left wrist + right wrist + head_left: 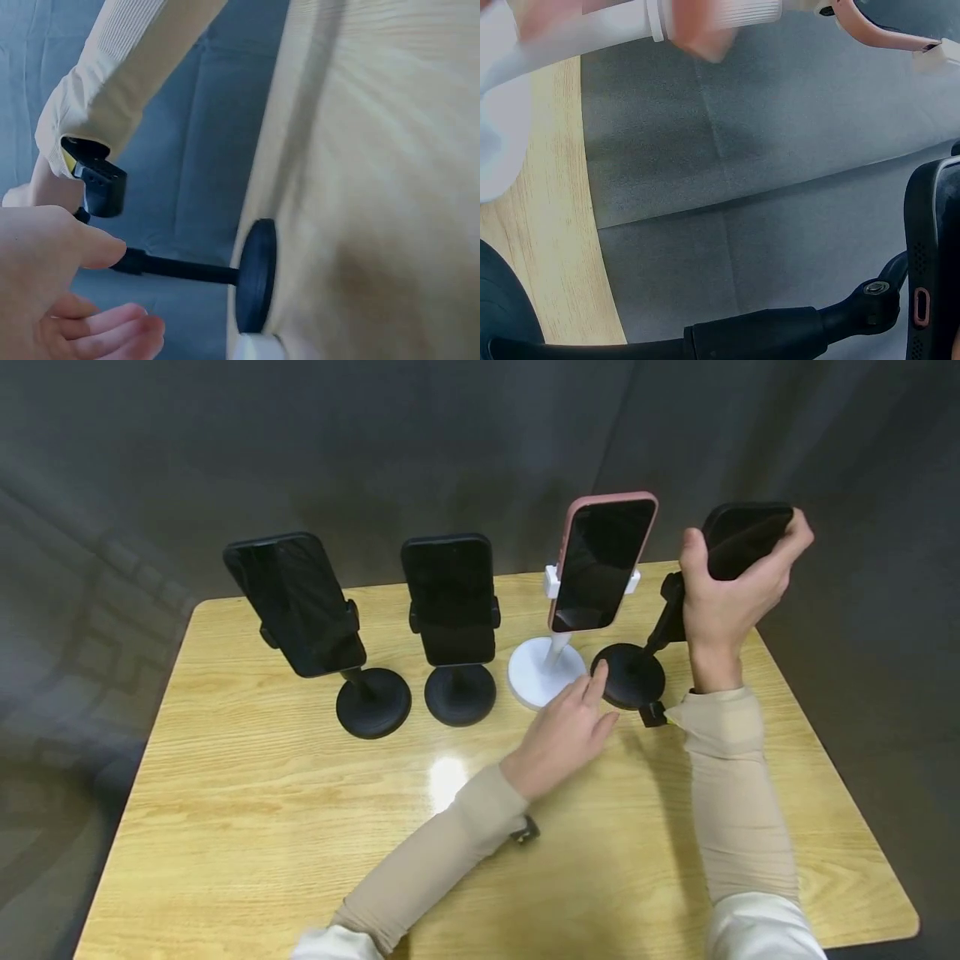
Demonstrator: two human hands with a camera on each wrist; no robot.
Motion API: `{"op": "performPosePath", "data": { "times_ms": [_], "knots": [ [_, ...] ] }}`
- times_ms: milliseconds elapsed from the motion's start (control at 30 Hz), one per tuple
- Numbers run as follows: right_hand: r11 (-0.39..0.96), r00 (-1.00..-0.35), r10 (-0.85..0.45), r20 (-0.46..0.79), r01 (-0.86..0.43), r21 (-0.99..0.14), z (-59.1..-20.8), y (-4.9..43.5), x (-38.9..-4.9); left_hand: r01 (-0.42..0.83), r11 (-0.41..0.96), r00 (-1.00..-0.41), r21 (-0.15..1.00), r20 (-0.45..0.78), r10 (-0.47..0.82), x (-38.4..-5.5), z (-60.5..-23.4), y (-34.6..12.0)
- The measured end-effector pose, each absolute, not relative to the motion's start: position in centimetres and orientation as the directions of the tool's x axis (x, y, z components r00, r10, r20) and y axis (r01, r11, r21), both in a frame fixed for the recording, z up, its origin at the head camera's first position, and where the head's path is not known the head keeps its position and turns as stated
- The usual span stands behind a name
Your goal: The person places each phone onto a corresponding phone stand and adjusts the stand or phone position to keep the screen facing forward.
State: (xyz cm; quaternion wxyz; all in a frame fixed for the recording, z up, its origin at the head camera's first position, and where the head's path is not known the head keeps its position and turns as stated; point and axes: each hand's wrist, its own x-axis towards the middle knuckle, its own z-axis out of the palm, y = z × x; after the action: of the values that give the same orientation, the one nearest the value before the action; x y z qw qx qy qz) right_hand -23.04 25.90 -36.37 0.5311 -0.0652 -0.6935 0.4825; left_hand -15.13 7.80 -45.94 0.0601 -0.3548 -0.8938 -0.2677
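At the far right, my right hand grips a black phone, thumb along one edge and fingers along the other. A black phone stand with a round base and jointed arm is under that phone. My left hand reaches in front of the stand bases, index finger extended, the other fingers loosely bent and holding nothing. In the left wrist view, its thumb and fingers overlap the black stand's pole. Beside it, a white stand holds a phone in a pink case.
Two more black phones, one tilted and one nearly upright, sit in black stands to the left. All stands are on a wooden table near its back edge, before a dark curtain.
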Motion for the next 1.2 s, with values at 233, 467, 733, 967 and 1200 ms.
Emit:
{"op": "performPosePath", "data": {
  "times_ms": [233, 467, 733, 967, 1200],
  "knots": [
    [0.532, -0.411, 0.615, 0.673, -0.413, -0.739, -36.4, 26.5, -23.0, 0.653, 0.614, -0.752, 0.444, 0.282, 0.596, -13.2, -47.8, 3.8],
    [0.548, -0.407, 0.613, 0.677, -0.397, -0.736, -36.9, 27.3, -23.4, 0.603, 0.610, -0.781, 0.514, 0.224, 0.583, -12.1, -48.1, 0.1],
    [0.550, -0.414, 0.605, 0.680, -0.400, -0.733, -37.0, 27.2, -23.3, 0.602, 0.585, -0.782, 0.544, 0.250, 0.571, -11.6, -48.5, -3.7],
    [0.548, -0.422, 0.600, 0.680, -0.403, -0.733, -37.0, 27.4, -23.5, 0.566, 0.602, -0.808, 0.564, 0.232, 0.542, -11.3, -49.2, -6.5],
    [0.568, -0.422, 0.587, 0.691, -0.393, -0.723, -37.7, 28.3, -23.9, 0.517, 0.643, -0.838, 0.565, 0.180, 0.515, -10.5, -50.3, -9.2]
  ]
}}
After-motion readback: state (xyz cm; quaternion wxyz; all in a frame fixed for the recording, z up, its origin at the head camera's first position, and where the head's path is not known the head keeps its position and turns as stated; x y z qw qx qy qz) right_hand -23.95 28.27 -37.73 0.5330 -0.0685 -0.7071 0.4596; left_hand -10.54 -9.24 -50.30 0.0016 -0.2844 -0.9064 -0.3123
